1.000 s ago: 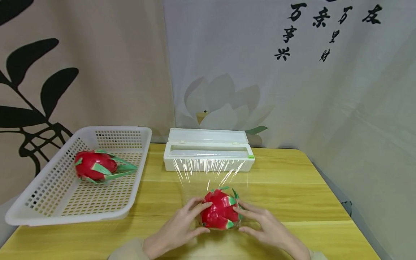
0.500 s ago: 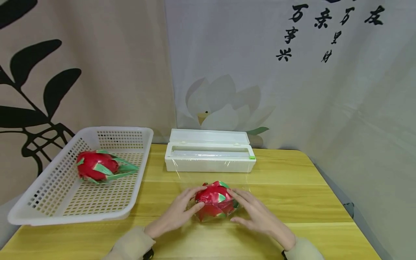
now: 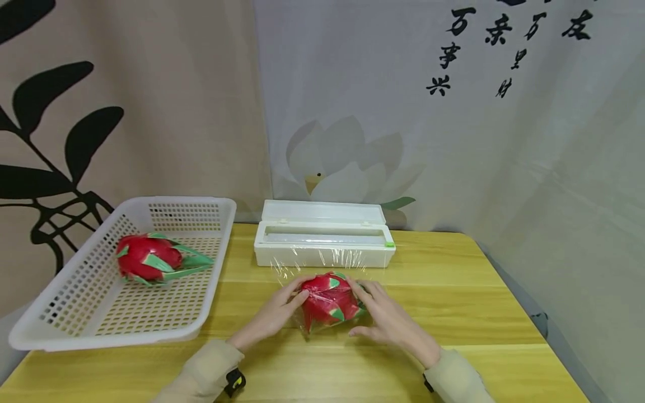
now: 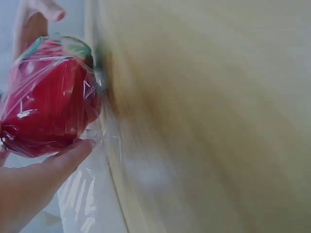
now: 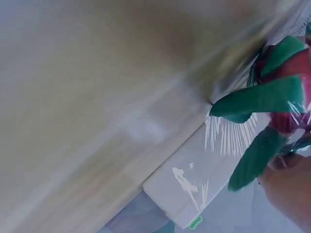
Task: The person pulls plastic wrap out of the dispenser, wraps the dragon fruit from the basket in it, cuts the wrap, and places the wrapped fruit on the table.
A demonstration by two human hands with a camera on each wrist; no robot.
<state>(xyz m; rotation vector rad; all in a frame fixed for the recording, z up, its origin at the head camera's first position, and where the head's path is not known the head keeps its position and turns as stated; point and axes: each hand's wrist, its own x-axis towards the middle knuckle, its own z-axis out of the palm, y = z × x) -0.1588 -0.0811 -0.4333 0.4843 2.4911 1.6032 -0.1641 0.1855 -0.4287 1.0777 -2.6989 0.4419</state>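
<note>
A red dragon fruit [image 3: 330, 302] with green-tipped scales is covered in clear cling film [image 3: 347, 258], which stretches back to a white dispenser box [image 3: 322, 256]. My left hand [image 3: 274, 310] holds the fruit's left side with curved fingers. On the opposite side my right hand [image 3: 392, 320] has its fingers at the upper right, the thumb lower and nearer me. The left wrist view shows wrinkled film tight over the dragon fruit [image 4: 48, 102], with a left-hand finger [image 4: 73, 155] along its edge. Long green scales [image 5: 262, 99] stick out near the right hand [image 5: 291, 189] in the right wrist view.
At the left stands a white perforated basket [image 3: 199, 302] holding another dragon fruit [image 3: 148, 257]. The dispenser's lid [image 3: 322, 211] is raised, with the film roll [image 3: 322, 238] showing inside. A printed cloth [image 3: 443, 157] hangs behind the wooden table [image 3: 453, 291].
Both hands have moved the dragon fruit away from me, towards the dispenser, turning it. Film now covers its near side, and the span of film to the box is shorter.
</note>
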